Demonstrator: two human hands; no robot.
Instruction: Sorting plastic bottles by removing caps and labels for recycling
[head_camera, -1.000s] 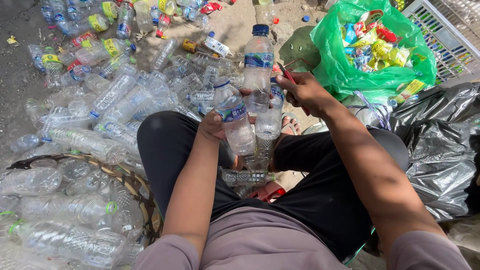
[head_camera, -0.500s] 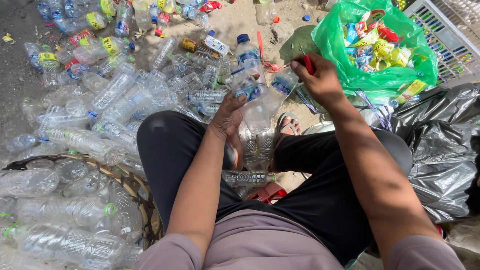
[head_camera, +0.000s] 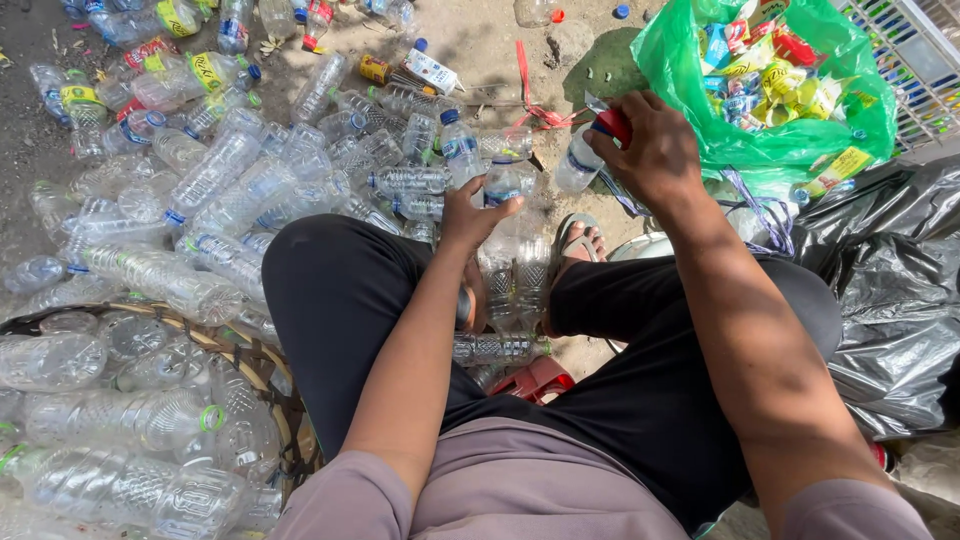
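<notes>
L hand (head_camera: 470, 215) clamped on clear bottle (head_camera: 515, 250), centre, betw. knees. R hand (head_camera: 655, 150) closed on red tool (head_camera: 615, 125) at green bag (head_camera: 690, 60) rim. Bottle pile (head_camera: 250, 180) crowds left; bare ground (head_camera: 490, 50) ahead.

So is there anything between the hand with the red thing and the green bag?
Nothing visible. The right hand, holding a small red-handled tool, is right at the near edge of the green bag of labels, with no object between them. The left hand grips a clear bottle off to the side.
</notes>
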